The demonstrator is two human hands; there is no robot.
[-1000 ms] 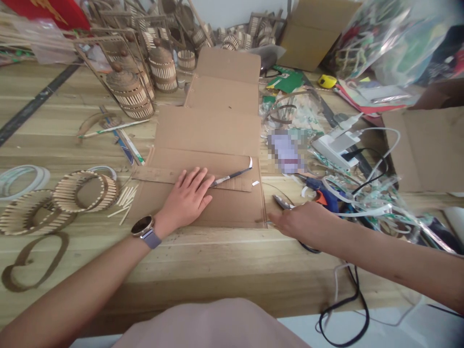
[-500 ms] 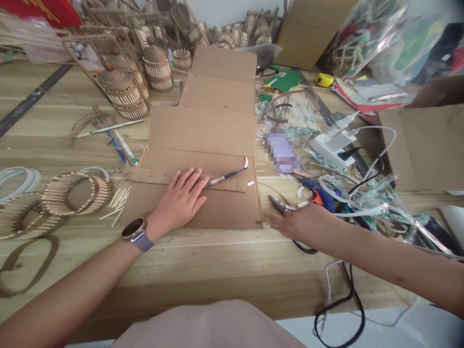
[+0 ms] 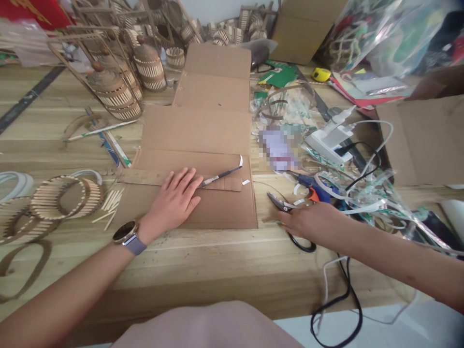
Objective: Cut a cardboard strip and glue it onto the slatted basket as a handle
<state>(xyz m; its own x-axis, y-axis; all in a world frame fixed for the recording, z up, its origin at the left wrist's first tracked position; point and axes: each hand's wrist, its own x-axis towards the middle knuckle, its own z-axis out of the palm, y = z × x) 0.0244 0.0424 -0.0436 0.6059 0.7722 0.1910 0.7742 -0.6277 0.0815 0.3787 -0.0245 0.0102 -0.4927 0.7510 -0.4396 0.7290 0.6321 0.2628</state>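
Cardboard (image 3: pixel 195 128) lay steadiest under the spread, empty left hand (image 3: pixel 172 203); whether the right hand (image 3: pixel 308 220) held scissors (image 3: pixel 277 201) was unclear.

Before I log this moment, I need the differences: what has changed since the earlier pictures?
The right hand has moved slightly right, away from the edge of the cardboard; it lies over the scissors, its grip hidden. The left hand stays spread on the cardboard, with the pen-like tool by its fingers.
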